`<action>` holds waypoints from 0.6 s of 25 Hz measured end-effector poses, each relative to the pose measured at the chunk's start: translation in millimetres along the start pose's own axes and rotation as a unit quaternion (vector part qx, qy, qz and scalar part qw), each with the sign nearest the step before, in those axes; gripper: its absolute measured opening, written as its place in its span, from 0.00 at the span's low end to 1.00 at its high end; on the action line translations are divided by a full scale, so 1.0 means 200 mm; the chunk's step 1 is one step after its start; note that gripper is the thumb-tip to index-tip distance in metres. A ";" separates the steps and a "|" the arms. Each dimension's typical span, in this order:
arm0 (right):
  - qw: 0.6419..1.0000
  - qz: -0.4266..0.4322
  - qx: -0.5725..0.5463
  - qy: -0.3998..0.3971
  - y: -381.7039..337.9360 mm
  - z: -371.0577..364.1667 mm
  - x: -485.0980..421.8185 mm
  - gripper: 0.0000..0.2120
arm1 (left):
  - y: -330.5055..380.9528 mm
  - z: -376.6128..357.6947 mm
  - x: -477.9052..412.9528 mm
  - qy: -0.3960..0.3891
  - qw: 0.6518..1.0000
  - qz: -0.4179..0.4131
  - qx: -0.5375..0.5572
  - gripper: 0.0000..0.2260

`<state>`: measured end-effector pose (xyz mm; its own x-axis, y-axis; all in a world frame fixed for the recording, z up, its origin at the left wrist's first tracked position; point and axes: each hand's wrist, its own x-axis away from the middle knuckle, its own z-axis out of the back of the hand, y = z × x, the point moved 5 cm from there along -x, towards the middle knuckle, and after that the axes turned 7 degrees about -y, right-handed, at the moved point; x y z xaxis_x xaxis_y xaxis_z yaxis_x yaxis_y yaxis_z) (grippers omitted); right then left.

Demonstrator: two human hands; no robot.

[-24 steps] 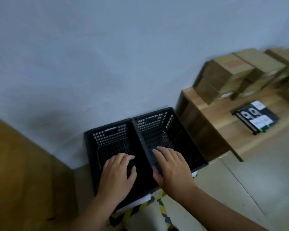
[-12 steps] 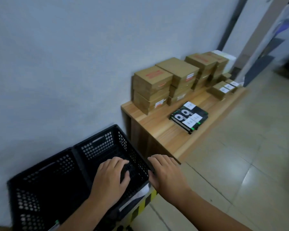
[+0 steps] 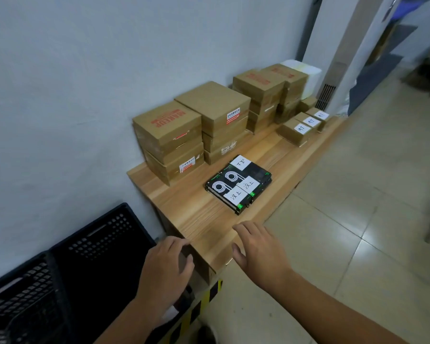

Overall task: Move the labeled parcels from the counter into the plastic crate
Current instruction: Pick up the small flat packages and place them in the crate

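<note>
Flat black parcels (image 3: 238, 184) with white labels lie side by side on the wooden counter (image 3: 196, 219). Behind them stand stacks of brown cardboard boxes (image 3: 168, 141) against the wall, and three small labelled brown boxes (image 3: 301, 129) sit farther right. The black plastic crate (image 3: 67, 271) stands on the floor at the counter's left end. My left hand (image 3: 165, 271) hovers empty between the crate and the counter's near corner, fingers loosely bent. My right hand (image 3: 258, 247) is spread flat over the counter's near edge, holding nothing.
A grey wall runs along the back of the counter and crate. A white foam box (image 3: 305, 75) stands at the counter's far end. Yellow-black hazard tape (image 3: 204, 301) marks the tiled floor below the counter corner.
Both hands have left the inside of the crate and moved right to the counter's near end. The view has swung right, bringing the parcels closer.
</note>
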<state>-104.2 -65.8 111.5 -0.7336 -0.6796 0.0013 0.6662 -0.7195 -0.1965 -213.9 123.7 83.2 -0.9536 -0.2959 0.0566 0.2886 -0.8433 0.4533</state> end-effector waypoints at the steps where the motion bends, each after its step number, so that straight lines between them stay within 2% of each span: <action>1: 1.000 -0.003 -0.002 -0.002 0.06 -0.01 -0.06 0.14 | 0.02 -0.02 -0.07 0.004 1.000 0.002 0.001 0.14; 6: 0.999 -0.017 0.018 -0.023 0.30 -0.06 -0.37 0.12 | 0.05 -0.08 -0.45 0.021 0.999 0.009 0.025 0.13; 10: 0.997 -0.019 0.005 -0.075 0.44 -0.15 -0.60 0.13 | 0.07 -0.11 -0.68 0.021 0.999 0.026 0.034 0.12; 15: 0.992 0.005 -0.009 -0.128 0.53 -0.24 -0.85 0.19 | 0.04 -0.12 -0.83 0.026 0.997 0.071 0.027 0.12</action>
<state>84.8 -19.9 42.9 -0.6676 -0.7022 0.2474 0.6685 -0.7117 -0.2161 -51.9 154.7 57.4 -0.8970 -0.4353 0.0773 0.4143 -0.7666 0.4905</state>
